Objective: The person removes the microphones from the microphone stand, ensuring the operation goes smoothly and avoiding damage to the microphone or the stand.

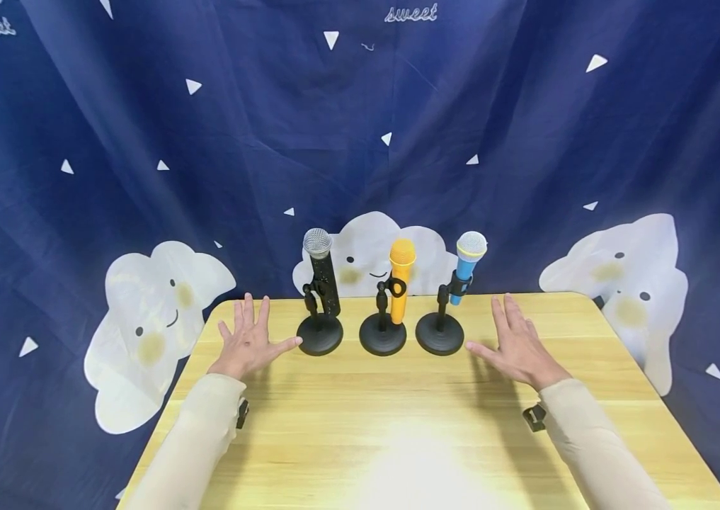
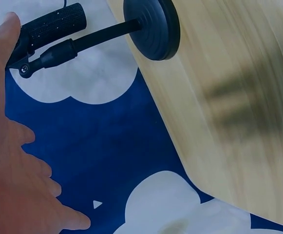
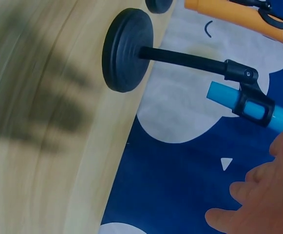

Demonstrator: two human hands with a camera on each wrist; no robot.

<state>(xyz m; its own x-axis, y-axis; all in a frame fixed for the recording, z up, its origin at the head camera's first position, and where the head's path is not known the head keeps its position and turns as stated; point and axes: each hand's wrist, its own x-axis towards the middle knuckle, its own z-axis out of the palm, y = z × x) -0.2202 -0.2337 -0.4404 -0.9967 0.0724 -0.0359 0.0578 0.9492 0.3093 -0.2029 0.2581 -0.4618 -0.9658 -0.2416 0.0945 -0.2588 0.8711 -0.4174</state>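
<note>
Three microphones on black desk stands line the back of the table. At the left is a black microphone with a silver mesh head, in its stand. In the middle, an orange microphone leans in a second stand. A blue microphone with a silver head and yellow ring sits in the right stand. My left hand is spread over the table, left of the black microphone's stand. My right hand, fingers also extended, hovers right of the blue microphone's stand. Both hands hold nothing.
The light wooden table has rounded back corners and a bright glare near the front. Behind it hangs a dark blue curtain with white clouds and triangles. A small black device sits at the right wrist.
</note>
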